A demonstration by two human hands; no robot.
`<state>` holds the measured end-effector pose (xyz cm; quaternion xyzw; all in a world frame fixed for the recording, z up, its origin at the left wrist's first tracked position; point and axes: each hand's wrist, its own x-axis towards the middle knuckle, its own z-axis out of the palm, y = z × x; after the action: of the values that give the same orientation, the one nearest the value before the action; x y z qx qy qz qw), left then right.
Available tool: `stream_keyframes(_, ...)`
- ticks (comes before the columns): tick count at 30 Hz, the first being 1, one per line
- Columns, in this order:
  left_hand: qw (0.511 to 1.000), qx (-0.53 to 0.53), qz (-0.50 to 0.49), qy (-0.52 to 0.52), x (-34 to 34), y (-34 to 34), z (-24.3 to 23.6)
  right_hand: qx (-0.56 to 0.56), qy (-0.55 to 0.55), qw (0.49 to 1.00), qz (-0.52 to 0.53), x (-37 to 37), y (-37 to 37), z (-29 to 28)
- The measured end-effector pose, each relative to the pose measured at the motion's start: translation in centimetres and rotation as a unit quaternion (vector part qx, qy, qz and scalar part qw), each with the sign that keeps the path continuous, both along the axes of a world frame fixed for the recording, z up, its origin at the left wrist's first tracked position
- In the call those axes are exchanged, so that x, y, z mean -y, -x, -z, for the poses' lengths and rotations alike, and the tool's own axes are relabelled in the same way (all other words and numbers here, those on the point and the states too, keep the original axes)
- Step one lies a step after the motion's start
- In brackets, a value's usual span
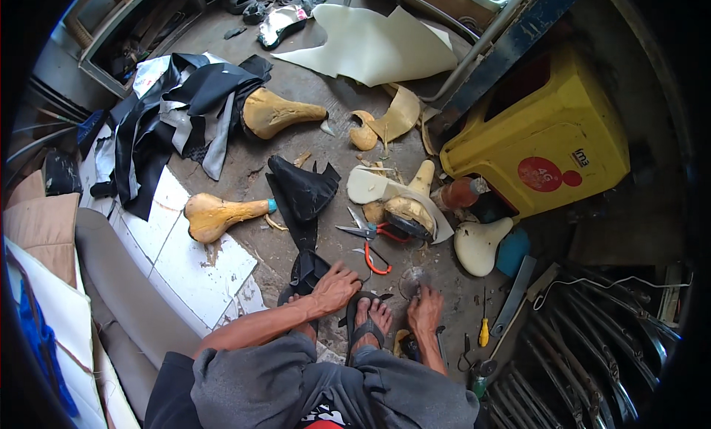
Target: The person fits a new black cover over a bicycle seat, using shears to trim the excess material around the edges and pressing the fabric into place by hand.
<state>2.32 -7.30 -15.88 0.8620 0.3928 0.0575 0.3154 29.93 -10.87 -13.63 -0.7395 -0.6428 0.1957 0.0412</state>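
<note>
Here, black material [305, 272] beside left hand [337, 287]; right hand [426, 309] apart

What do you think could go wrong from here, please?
The scissors lie on the floor just beyond the left hand, so a careless reach might cause a cut. The right foot wears an open sandal, so a dropped tool could hurt it. The screwdriver, right of the right hand, might be stepped on.

Black, leather-like strip [301, 236] lies creased on my grey floor [465, 303], near end folded up just beside my left hand [337, 287], far end meeting crumpled black pointed cover [309, 188].
</note>
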Motion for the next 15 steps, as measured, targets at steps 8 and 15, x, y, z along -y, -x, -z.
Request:
stream_keyframes(8,0.996,0.014,-0.075,-0.036,0.8,1.0,0.4,0.013,0.007,1.0,0.016,1.5,-4.3,1.3)
stream_keyframes(15,0.992,0.068,-0.071,-0.076,1.4,1.5,1.1,-0.077,0.044,0.994,0.062,0.1,-3.0,0.1)
